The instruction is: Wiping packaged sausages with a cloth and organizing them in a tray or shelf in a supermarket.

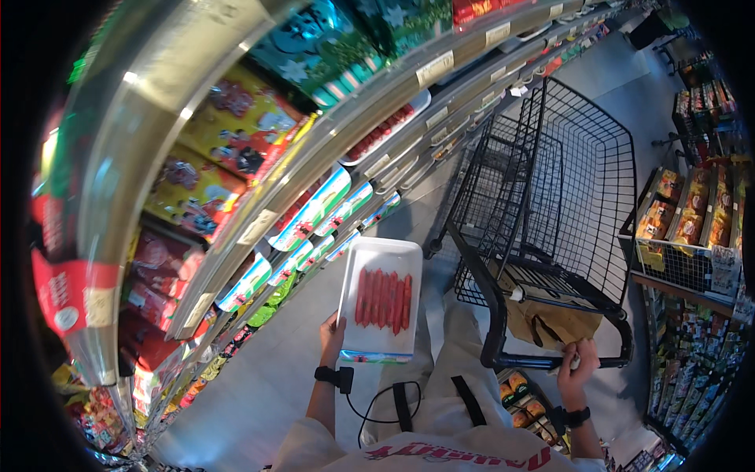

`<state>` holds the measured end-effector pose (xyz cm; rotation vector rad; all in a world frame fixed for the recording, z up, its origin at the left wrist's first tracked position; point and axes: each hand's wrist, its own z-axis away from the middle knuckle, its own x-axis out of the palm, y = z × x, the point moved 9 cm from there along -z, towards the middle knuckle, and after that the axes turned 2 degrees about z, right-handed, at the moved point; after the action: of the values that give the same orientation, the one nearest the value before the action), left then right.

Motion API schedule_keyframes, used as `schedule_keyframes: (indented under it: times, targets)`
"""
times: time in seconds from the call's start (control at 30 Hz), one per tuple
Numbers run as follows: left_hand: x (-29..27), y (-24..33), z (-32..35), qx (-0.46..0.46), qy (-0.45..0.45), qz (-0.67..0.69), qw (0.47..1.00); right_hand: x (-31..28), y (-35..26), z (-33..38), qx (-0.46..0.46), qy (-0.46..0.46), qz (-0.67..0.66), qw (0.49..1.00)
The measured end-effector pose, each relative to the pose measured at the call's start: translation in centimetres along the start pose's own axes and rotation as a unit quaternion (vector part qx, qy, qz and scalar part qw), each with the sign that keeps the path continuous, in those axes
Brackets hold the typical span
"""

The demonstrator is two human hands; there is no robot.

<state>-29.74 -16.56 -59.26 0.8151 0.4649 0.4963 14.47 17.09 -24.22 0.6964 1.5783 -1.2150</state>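
My left hand (333,337) is closed on the left edge of a white tray (383,256) and holds it up in front of me. Several long red sausage-like sticks (383,300) lie side by side in the tray, and a colourful label strip runs along its near end. My right hand (578,366) is closed at the black handle (519,363) of a shopping cart (586,149). A small pale spot shows between its fingers, too small to make out. A brown paper bag (550,324) hangs or sits just beyond the handle.
On the left, curved refrigerated shelves (259,228) carry yellow packs (236,118), green packs (314,59) and several trays with similar labels (314,208). The cart's wire basket stands ahead to the right. Display bins of packaged food (684,208) line the far right.
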Motion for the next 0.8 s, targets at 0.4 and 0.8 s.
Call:
schedule_keyframes:
  times: [0.4, 0.8]
  targets:
    - [4.0, -6.0, -9.6, -0.002, 0.077, 0.095, 0.992, 1.4, 4.5, 2.1, 0.008, -0.066, 0.035, 0.997]
    - [3.8, -8.4, -12.7, -0.033, 0.186, 0.159, 0.969, 0.5, 13.0, 9.2, 0.02, -0.16, 0.109, 0.981]
